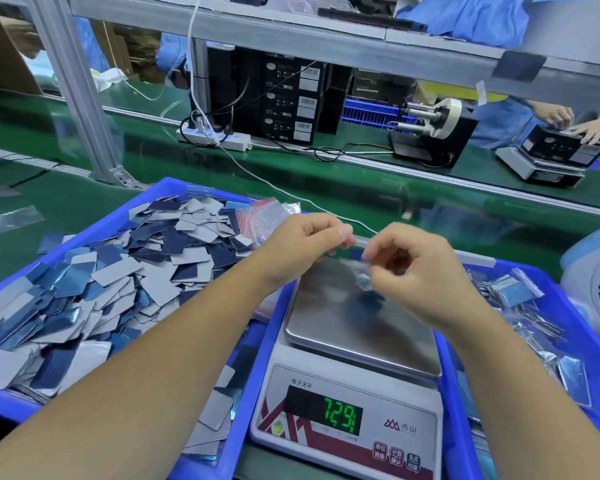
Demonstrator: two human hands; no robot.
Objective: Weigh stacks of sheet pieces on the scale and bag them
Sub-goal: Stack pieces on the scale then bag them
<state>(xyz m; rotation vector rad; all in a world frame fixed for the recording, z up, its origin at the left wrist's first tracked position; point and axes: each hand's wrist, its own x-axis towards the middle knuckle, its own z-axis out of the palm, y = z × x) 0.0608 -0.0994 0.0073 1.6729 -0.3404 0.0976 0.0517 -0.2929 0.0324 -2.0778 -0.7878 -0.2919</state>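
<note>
- Left hand [303, 242] and right hand [418, 271], frame centre: curled fingers pinch the top edge of a clear bag [361, 271].
- Bag hangs blurred above the scale [354, 358] pan.

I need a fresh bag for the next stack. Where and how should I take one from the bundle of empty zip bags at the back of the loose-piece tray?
Probably pinch the top bag at its red-striped end, coming from the right, the scale side. The empty zip bags lie fanned and flat against the pile of sheet pieces, so their edges stand free there.
</note>
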